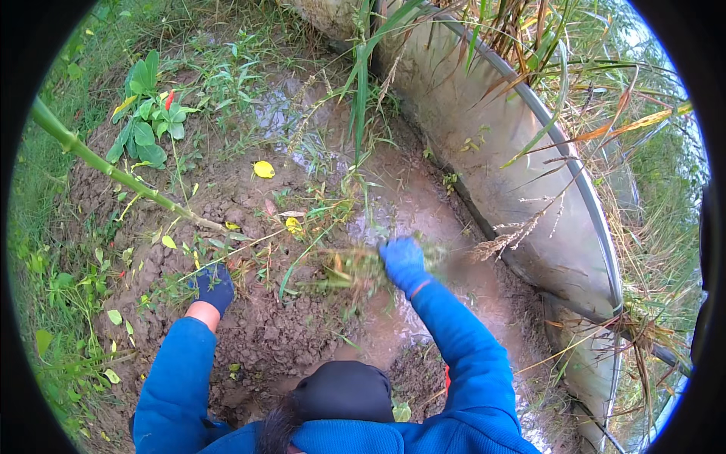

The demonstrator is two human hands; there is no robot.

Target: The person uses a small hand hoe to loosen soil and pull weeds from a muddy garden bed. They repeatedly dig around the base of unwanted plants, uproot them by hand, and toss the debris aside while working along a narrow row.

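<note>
My left hand (214, 286), in a dark blue work glove, is low over the brown soil (255, 335), at the foot of a thick green plant stem (130, 181). Thin weeds cross its fingers; whether it grips them cannot be told. To the right, my right hand (404, 262), in a lighter blue glove, is closed on a bunch of uprooted-looking weeds (360, 269). The bunch is blurred by motion and hangs over wet, muddy ground, its leaves reaching left from the fist.
A translucent plastic sheet wall (482, 130) with a grey pipe edge (567, 147) curves along the right. Tall dry grass (641, 335) leans over it. Shallow muddy water (414, 198) lies beside its foot. A broad-leaved plant with a red pepper (169, 100) stands upper left.
</note>
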